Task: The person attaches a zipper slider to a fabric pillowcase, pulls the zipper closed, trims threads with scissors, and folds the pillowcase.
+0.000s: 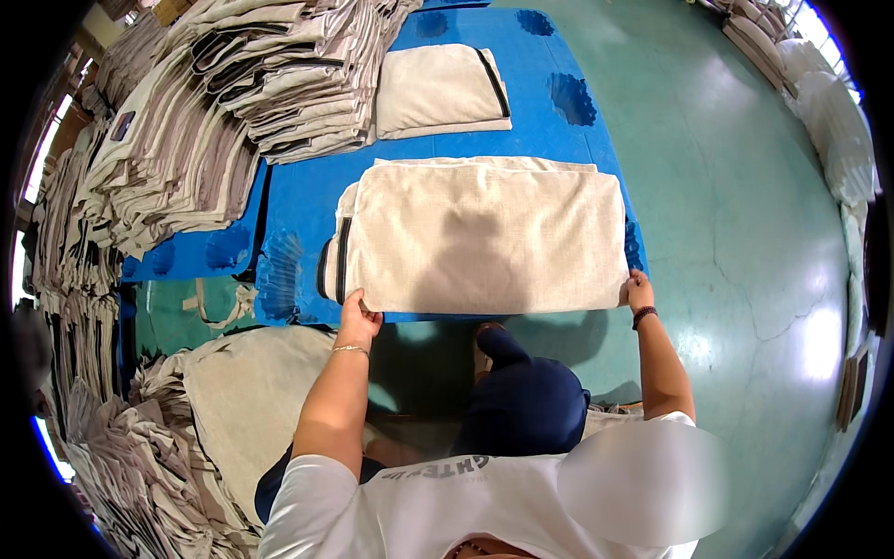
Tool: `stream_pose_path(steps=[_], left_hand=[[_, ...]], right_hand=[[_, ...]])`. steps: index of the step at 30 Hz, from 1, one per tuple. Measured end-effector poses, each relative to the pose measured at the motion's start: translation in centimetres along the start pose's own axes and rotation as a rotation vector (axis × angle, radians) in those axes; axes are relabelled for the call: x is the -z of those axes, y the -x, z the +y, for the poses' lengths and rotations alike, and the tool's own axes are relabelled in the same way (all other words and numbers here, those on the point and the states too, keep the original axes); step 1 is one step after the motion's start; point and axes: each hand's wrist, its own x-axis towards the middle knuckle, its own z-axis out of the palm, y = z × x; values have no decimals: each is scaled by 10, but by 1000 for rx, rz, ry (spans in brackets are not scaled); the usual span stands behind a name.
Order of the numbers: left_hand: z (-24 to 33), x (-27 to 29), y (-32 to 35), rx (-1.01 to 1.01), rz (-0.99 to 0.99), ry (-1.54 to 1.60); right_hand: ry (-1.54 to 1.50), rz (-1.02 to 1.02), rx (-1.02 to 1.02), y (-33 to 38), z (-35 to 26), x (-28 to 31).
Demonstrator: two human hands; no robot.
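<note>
A folded beige cloth piece with black edging along its left end lies flat on the blue table. My left hand is closed on its near edge, close to the left corner and the black strip. At the near right corner, my right hand pinches the same cloth between thumb and fingers. Shadow falls across the middle of the cloth. A smaller folded beige piece, also with a black strip, rests beyond it on the table.
Tall stacks of folded beige cloth stand at the far left, with another leaning pile beside them. A loose heap of cloth lies at the lower left. Green floor extends to the right, where wrapped bundles line the side.
</note>
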Motion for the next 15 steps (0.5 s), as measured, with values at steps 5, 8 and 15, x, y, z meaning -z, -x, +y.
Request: stream_pose_path(steps=[5,8,15], left_hand=[[4,-2,10,-126,-204,288],[14,-6,8,-175,-299,324],[28,0,45,-280,-602,399]], right_hand=[[43,104,645,72,-156,-23],[-257,-675,549,107,-192,-81],[-433,-1398,-287,152,-248,-198]])
